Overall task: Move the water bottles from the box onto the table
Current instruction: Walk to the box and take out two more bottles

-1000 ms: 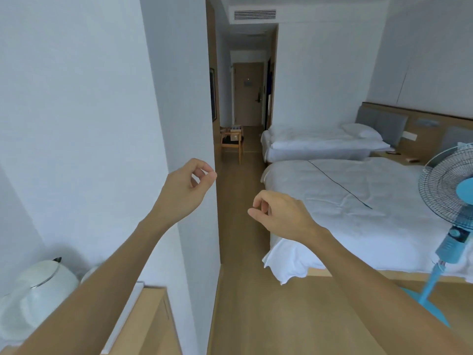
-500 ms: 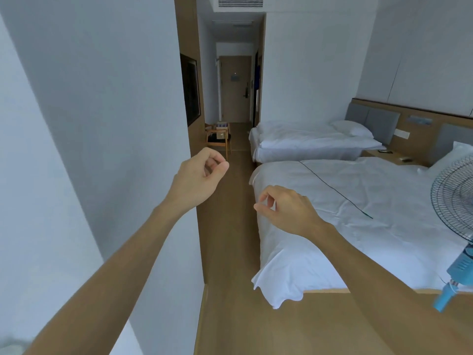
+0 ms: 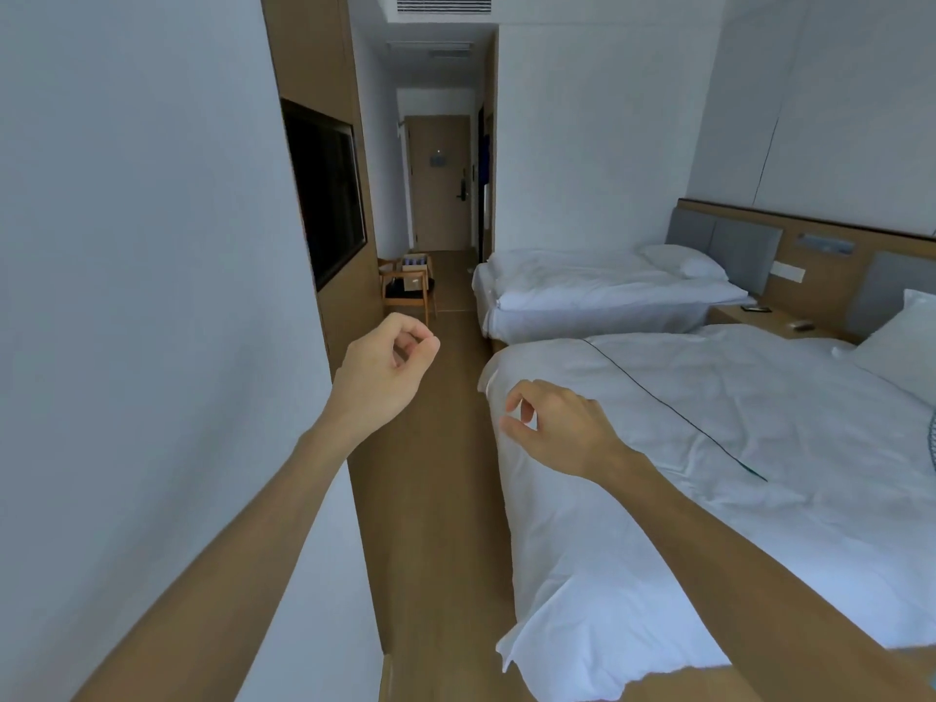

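Both hands raised and holding nothing in a hotel room.
The left hand (image 3: pixel 381 373) and right hand (image 3: pixel 559 428) hang apart, fingers loosely curled; the box (image 3: pixel 414 262) with bottles sits on a far chair (image 3: pixel 405 291) beside 2 beds.

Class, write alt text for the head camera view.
Two bare arms reach forward, left hand and right hand loosely curled and empty, in a room with two white beds. Far ahead, a box sits on a wooden chair.
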### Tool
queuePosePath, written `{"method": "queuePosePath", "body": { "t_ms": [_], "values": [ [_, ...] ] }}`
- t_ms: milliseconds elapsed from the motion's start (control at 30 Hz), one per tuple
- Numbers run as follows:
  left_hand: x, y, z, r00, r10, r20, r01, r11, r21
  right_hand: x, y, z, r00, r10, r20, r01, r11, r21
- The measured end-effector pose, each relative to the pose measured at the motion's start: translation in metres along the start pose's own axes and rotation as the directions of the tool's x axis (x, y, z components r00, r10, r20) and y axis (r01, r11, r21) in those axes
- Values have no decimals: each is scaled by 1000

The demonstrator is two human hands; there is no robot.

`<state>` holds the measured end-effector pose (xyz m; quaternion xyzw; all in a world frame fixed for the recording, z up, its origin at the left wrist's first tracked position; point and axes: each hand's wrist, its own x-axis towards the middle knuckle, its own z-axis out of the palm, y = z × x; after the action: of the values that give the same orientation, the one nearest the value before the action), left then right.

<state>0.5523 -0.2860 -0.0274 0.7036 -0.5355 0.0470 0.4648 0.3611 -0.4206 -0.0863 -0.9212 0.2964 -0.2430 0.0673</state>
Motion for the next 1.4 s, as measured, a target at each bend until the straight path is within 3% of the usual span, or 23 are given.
{"method": "queuePosePath", "body": {
  "t_ms": [300, 767, 1067, 1400],
  "values": [
    [140, -69, 62, 999, 28, 18, -30, 997, 73, 159, 81, 59, 999, -49, 23, 48, 998, 40],
    [359, -202, 151, 998, -67, -6, 67, 992, 108, 419, 186, 156, 987, -135, 85, 128, 989, 78],
    [527, -334, 199, 998, -69, 4, 68, 990, 124, 602, 236, 238, 991, -106, 76, 101, 993, 66],
    [702, -424, 256, 1000, 14, -2, -13, 992, 124, 774, 303, 293, 997, -53, 56, 50, 997, 51]
  ]
}}
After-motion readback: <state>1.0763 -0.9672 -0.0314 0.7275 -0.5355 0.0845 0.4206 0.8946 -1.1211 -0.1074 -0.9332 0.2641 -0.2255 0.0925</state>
